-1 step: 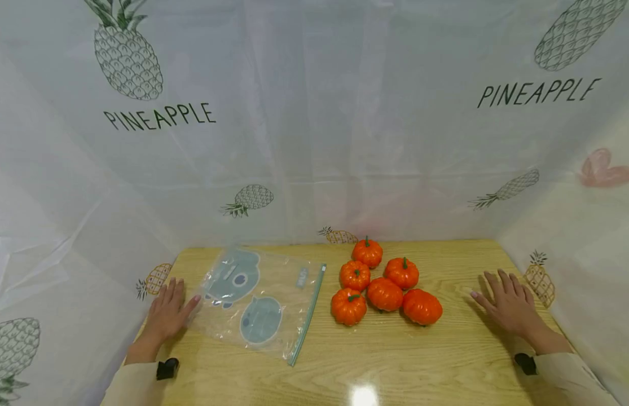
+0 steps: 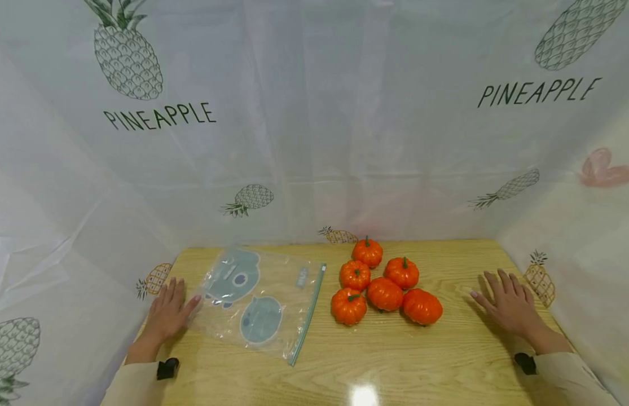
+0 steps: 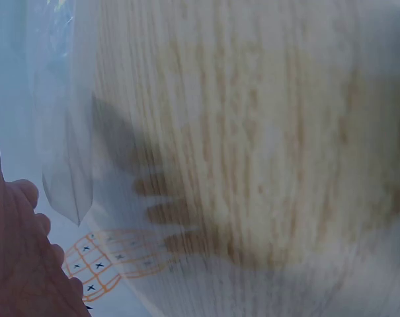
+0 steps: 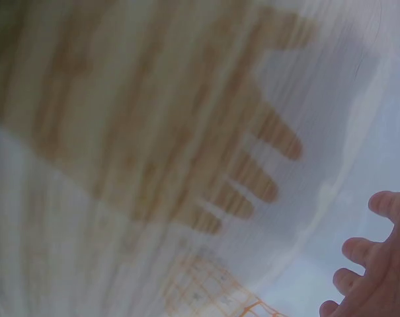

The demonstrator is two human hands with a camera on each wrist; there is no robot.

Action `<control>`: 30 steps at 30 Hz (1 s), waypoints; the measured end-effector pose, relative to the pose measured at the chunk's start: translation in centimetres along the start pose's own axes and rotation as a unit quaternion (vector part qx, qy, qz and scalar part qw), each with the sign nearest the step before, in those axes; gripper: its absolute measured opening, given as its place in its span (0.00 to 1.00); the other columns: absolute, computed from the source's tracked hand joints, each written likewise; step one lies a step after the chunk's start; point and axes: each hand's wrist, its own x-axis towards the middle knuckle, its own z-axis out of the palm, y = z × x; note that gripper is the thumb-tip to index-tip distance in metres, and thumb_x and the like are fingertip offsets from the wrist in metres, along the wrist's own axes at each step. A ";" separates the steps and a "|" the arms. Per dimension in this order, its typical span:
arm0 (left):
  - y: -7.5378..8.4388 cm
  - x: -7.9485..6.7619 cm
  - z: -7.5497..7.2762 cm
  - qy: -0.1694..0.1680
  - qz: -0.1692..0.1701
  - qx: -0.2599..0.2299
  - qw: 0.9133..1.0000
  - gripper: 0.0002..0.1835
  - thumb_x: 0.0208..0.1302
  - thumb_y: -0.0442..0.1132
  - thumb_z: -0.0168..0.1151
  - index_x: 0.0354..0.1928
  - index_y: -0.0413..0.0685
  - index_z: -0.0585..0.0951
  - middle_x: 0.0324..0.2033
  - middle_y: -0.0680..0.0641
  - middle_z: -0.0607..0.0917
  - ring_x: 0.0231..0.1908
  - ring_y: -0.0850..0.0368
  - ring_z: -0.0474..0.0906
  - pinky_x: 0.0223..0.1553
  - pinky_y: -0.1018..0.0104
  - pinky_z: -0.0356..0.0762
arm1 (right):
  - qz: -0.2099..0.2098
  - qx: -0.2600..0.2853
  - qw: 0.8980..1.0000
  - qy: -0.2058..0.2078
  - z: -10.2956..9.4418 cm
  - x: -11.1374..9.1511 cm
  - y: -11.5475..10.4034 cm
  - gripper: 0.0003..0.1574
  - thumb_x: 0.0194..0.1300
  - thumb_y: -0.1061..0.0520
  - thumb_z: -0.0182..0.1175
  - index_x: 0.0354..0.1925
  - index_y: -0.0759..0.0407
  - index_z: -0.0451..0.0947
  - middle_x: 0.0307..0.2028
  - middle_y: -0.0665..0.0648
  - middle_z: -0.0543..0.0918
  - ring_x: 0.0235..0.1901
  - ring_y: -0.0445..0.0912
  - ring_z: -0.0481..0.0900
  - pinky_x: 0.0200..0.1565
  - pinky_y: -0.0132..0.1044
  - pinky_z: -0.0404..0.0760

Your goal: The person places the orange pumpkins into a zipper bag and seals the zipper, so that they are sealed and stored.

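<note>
A clear zip bag [image 2: 294,304] with blue-grey animal prints lies flat on the left half of the table, its green zip edge toward the middle. Several small orange pumpkins [image 2: 385,294] sit in a cluster right of the bag. My left hand [image 2: 167,313] is at the table's left side, fingers extended, thumb at the bag's left edge; whether it touches the bag I cannot tell. Over at the right side, my right hand [image 2: 511,304] has its fingers spread and holds nothing. Each wrist view shows part of its hand, the left hand [image 3: 28,257] and the right hand [image 4: 378,264].
The wood-grain table [image 2: 355,355] is bordered by a pineapple-printed white curtain [image 2: 314,141] behind and on both sides. A bright light reflection shows on its front part. Dark wrist straps [image 2: 168,368] cross both sleeves.
</note>
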 end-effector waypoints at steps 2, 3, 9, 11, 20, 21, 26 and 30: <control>-0.1 0.0 0.0 0.000 -0.001 0.000 1.000 0.50 0.82 0.62 0.45 0.81 0.25 0.44 0.80 0.22 0.40 0.78 0.18 0.31 0.73 0.22 0.30 | 0.000 0.005 1.000 -0.005 0.0 0.1 0.0 0.48 0.82 0.40 0.52 0.78 0.75 0.53 0.73 0.88 0.51 0.70 0.87 0.46 0.62 0.84 0.47; -0.1 0.0 0.0 0.000 -0.001 -0.001 1.000 0.50 0.82 0.62 0.45 0.81 0.25 0.44 0.80 0.22 0.40 0.78 0.18 0.31 0.72 0.21 0.31 | -0.001 0.005 1.000 -0.004 0.0 0.1 0.0 0.48 0.82 0.40 0.52 0.78 0.75 0.53 0.73 0.88 0.51 0.70 0.87 0.46 0.62 0.84 0.47; -0.1 -0.2 0.1 0.009 0.004 0.000 1.000 0.49 0.82 0.61 0.46 0.81 0.25 0.45 0.79 0.21 0.41 0.77 0.17 0.32 0.72 0.21 0.31 | -0.012 0.014 1.000 -0.003 0.4 0.1 -0.4 0.49 0.81 0.40 0.53 0.78 0.75 0.53 0.73 0.87 0.51 0.71 0.86 0.46 0.62 0.84 0.47; 0.2 -0.3 0.2 0.013 0.009 0.008 1.000 0.49 0.82 0.61 0.46 0.81 0.24 0.47 0.79 0.21 0.42 0.77 0.17 0.33 0.73 0.21 0.33 | -0.014 0.020 1.000 -0.002 0.5 0.0 -0.7 0.50 0.81 0.40 0.53 0.79 0.74 0.52 0.74 0.87 0.51 0.71 0.86 0.46 0.63 0.84 0.46; 2.1 -0.5 0.9 0.029 0.033 0.034 0.998 0.47 0.81 0.58 0.51 0.80 0.25 0.51 0.78 0.20 0.47 0.76 0.16 0.40 0.73 0.22 0.39 | -0.045 0.027 0.998 0.026 0.5 -0.3 -3.5 0.48 0.79 0.41 0.58 0.78 0.73 0.57 0.72 0.85 0.57 0.70 0.83 0.52 0.64 0.81 0.50; 2.4 -0.6 1.0 0.030 0.036 0.035 0.998 0.47 0.81 0.58 0.52 0.80 0.25 0.51 0.78 0.20 0.47 0.76 0.16 0.40 0.73 0.22 0.40 | -0.048 0.026 0.998 0.028 0.6 -0.3 -3.9 0.48 0.79 0.41 0.59 0.77 0.72 0.58 0.72 0.84 0.58 0.70 0.83 0.53 0.64 0.81 0.50; 4.1 -0.9 1.4 0.043 0.058 0.031 0.997 0.48 0.79 0.58 0.55 0.80 0.26 0.52 0.79 0.21 0.49 0.77 0.17 0.42 0.72 0.21 0.42 | -0.068 0.019 0.997 0.043 0.8 -0.6 -5.6 0.46 0.76 0.42 0.62 0.75 0.71 0.63 0.70 0.81 0.62 0.68 0.81 0.58 0.62 0.79 0.55; 5.3 -1.1 2.0 0.056 0.083 0.029 0.995 0.48 0.77 0.57 0.58 0.80 0.27 0.53 0.78 0.22 0.52 0.77 0.18 0.45 0.71 0.21 0.46 | -0.081 0.022 0.995 0.050 0.9 -0.8 -6.8 0.46 0.75 0.42 0.64 0.75 0.70 0.64 0.70 0.79 0.64 0.68 0.79 0.60 0.62 0.78 0.57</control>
